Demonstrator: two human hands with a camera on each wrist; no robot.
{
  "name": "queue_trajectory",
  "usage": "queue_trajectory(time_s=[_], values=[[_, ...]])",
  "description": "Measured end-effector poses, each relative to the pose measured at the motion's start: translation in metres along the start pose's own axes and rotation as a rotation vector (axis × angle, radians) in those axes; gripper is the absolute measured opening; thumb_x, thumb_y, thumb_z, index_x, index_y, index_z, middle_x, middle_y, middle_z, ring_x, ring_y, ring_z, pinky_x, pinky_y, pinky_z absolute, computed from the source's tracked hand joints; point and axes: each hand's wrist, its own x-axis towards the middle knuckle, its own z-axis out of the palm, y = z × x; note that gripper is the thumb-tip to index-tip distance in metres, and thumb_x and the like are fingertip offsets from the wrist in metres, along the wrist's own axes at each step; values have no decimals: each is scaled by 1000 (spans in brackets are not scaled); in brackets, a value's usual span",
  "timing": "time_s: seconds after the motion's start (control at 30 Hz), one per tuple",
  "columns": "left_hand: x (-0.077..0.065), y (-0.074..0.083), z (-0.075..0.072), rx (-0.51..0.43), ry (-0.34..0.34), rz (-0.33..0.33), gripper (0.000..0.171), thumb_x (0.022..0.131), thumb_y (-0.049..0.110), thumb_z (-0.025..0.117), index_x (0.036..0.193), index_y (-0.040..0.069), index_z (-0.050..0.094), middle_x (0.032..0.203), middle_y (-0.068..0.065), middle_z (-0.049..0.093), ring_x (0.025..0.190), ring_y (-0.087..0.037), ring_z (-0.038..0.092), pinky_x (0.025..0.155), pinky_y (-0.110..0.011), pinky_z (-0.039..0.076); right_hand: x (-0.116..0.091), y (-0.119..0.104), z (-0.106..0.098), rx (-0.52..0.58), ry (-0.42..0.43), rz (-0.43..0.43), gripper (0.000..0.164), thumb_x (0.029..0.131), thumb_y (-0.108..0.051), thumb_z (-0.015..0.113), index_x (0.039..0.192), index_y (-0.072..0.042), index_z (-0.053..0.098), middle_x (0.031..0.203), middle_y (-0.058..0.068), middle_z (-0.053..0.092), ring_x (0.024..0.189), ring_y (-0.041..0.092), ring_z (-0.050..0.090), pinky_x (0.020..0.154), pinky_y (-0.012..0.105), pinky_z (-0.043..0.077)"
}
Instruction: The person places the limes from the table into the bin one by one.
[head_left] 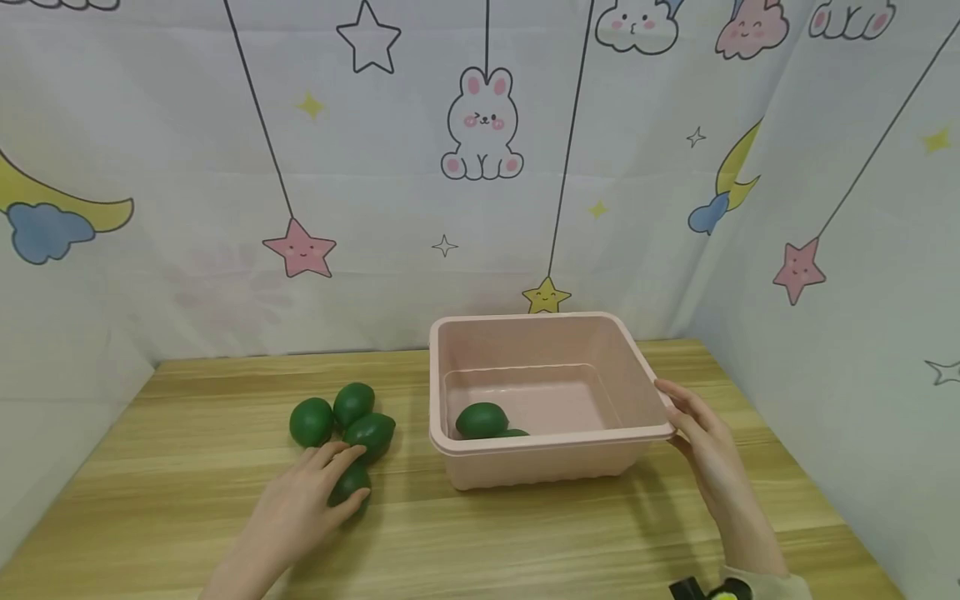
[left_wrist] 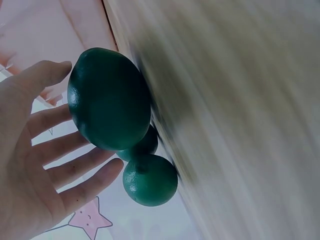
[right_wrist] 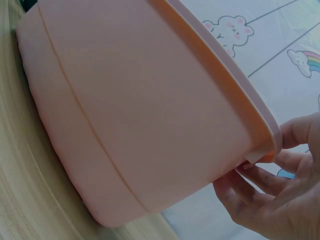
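Note:
A green lime (head_left: pixel 350 487) lies on the table under my left hand (head_left: pixel 303 492), whose thumb and fingers spread around it. In the left wrist view this lime (left_wrist: pixel 109 99) sits before the extended fingers, the thumb by its upper end; contact is hard to tell. More limes (head_left: pixel 311 422) cluster just beyond the fingertips. My right hand (head_left: pixel 701 442) holds the right rim of a pink plastic bin (head_left: pixel 536 462). The right wrist view shows thumb and fingers of that hand (right_wrist: pixel 280 185) pinching the rim's corner. Inside the bin are a lime (head_left: pixel 482 420) and another partly hidden by the front wall.
The wooden table (head_left: pixel 187 500) meets a printed cloth backdrop (head_left: pixel 390 208) at its back edge and right side. A sleeve (head_left: pixel 768 585) and a dark wrist device (head_left: pixel 712 590) show at the bottom right.

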Motion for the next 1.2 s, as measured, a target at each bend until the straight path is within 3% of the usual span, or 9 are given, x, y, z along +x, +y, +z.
queue_trajectory(time_s=[0.6,1.2], values=[[-2,-4,0,-18,-111,-50,64,68,44,82,121,12,64,124,-11,62,114,-36,58,70,-51,56,0,0,-1,-7,-7,9,47,101,-27,47,144,-8,41,121,-16,56,107,-1,54,86,15,45],[-1,-4,1,-41,-142,-57,63,68,40,83,121,11,63,122,-12,60,109,-36,61,69,-51,56,-1,-1,-1,-21,-6,17,47,101,-28,47,144,-9,41,122,-16,55,108,-1,53,86,15,44]])
